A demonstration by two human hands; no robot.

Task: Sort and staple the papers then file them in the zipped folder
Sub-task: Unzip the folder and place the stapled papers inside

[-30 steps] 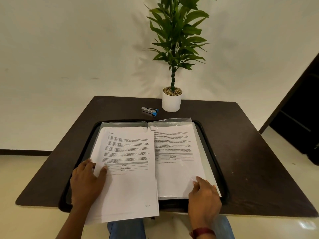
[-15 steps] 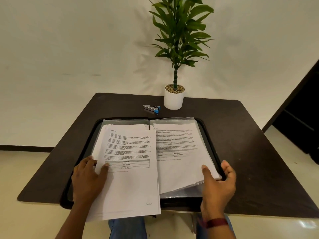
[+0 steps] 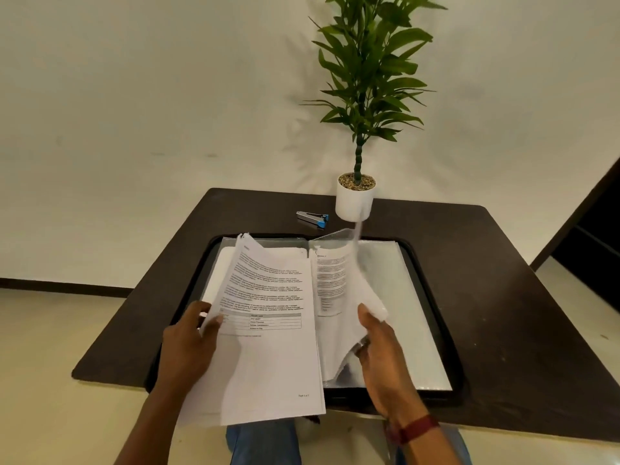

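The zipped folder (image 3: 432,330) lies open and flat on the dark table (image 3: 523,297), its black zipper edge framing clear plastic sleeves on both halves. The bare sleeve at the folder's 3 o'clock side is exposed and glossy.

Left hand (image 3: 188,350): positioned at 8 o'clock of the folder, it grips the stack of papers (image 3: 268,330) by the left edge — thumb on the printed top face, the other fingers curled underneath. The stack is lifted and tilted, its far corner raised toward 12 o'clock and its near edge overhanging the table edge toward the person. Printed text and a small table are visible on the top page; the wording is too small to read.

Right hand (image 3: 382,350): positioned at 5 o'clock of the folder, it pinches the lower edge of a sleeve page (image 3: 339,290) holding a printed sheet. That page stands raised off the right half, curved and partly blurred, with its top corner pointing toward 12 o'clock. A dark red wristband (image 3: 417,429) sits on this wrist.

At 12 o'clock, beyond the folder, a stapler (image 3: 312,218) with blue ends lies on the table — apart from the folder and just beside a white potted plant (image 3: 355,203) at its 3 o'clock.
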